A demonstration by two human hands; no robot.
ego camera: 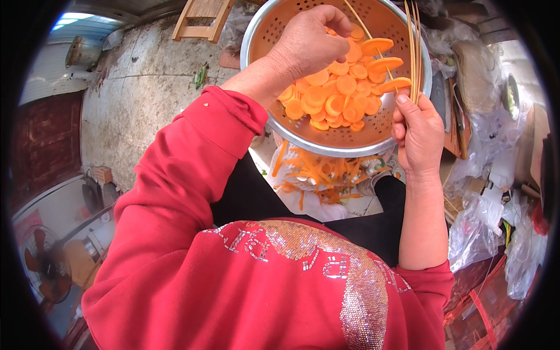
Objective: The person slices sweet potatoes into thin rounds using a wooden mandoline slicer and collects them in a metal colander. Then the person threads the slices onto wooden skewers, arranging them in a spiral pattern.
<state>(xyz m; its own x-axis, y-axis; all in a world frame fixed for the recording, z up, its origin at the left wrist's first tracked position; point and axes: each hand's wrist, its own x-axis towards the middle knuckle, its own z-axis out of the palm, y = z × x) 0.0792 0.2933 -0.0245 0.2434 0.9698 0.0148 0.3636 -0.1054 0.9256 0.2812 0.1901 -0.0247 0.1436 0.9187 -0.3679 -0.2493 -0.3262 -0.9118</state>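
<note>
My right hand [418,131] grips several thin wooden skewers [413,52] at the colander's right rim. One of them slants up to the left and carries three carrot slices [385,64], spaced apart along it. My left hand [317,41] hangs over the colander with its fingers curled; whether a slice is between them cannot be told. Below it, a heap of round carrot slices [334,94] lies in the perforated metal colander [337,151], whose inside looks orange-brown.
Under the colander, carrot peelings [323,168] lie on a pale plastic bag. A small wooden stool [203,19] stands at the upper left. Clear plastic bags [477,223] crowd the right side. An electric fan [48,264] is at the lower left.
</note>
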